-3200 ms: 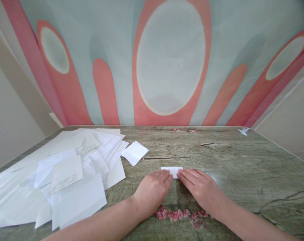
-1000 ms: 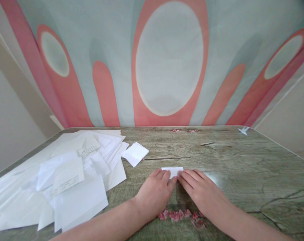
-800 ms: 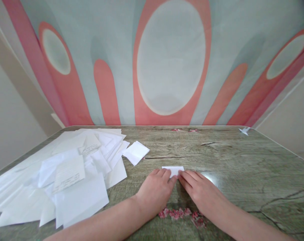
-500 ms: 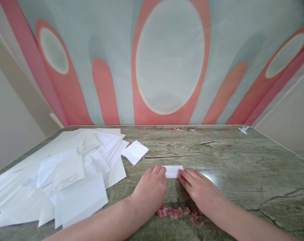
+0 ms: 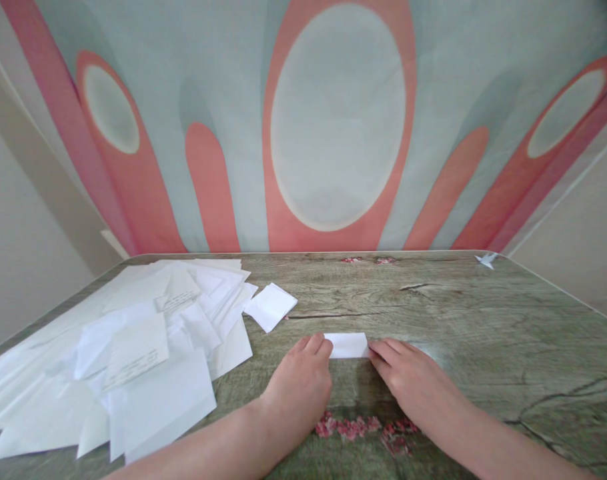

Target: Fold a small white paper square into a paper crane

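Observation:
A small white folded paper [image 5: 349, 345], now a narrow rectangle, lies on the wood-look table between my hands. My left hand [image 5: 303, 377] has its fingers curled around the strip's left end, partly covering it. At the right end, the fingertips of my right hand [image 5: 402, 367] are pinched together against the edge. The paper's underside and the thumb tips are hidden. Beyond my left hand rests a small stack of square white sheets [image 5: 271, 307].
A large, loose heap of white papers [image 5: 163, 387] covers the table's left side, some with printed lines. A small folded paper figure [image 5: 486, 260] sits at the far right corner. Behind the table [image 5: 483, 320] rises a pink and grey patterned backdrop [image 5: 333, 120].
My right hand has slid a little to the right, out to the strip's right edge, uncovering more of the paper. The left hand keeps nearly the same place.

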A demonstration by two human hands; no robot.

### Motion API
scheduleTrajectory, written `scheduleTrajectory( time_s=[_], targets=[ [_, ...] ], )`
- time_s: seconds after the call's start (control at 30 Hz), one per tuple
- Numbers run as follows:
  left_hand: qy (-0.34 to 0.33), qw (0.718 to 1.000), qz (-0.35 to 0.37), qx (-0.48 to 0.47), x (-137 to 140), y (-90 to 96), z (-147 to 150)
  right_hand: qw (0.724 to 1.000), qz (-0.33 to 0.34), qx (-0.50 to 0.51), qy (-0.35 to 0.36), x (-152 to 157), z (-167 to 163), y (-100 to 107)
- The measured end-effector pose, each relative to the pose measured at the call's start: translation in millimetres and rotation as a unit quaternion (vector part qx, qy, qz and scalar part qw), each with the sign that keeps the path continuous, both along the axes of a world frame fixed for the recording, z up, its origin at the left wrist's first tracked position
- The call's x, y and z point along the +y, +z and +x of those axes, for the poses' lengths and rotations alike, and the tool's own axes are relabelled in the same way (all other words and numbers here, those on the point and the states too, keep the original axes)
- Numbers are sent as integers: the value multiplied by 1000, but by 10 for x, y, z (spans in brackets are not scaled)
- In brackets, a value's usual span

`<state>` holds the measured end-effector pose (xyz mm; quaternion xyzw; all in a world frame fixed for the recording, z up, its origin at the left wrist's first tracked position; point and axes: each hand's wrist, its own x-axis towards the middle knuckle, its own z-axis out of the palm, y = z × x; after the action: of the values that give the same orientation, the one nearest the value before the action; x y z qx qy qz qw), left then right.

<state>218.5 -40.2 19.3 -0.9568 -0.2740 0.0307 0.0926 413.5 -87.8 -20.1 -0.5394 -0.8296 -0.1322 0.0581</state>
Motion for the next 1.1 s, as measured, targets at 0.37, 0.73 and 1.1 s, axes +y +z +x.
scheduleTrajectory(
  time_s=[0.37, 0.73, 1.1],
  targets=[
    [-54, 998, 13, 3, -26, -212, 4, 954, -43, 292, -46, 233, 80, -24],
    [29, 980, -102, -166, 190, -119, -47, 917, -129, 373, -66, 304, 94, 14],
    [42, 933, -204, -294, 340, -231, -59, 907, -127, 397, -58, 246, 68, 10]
  ],
)
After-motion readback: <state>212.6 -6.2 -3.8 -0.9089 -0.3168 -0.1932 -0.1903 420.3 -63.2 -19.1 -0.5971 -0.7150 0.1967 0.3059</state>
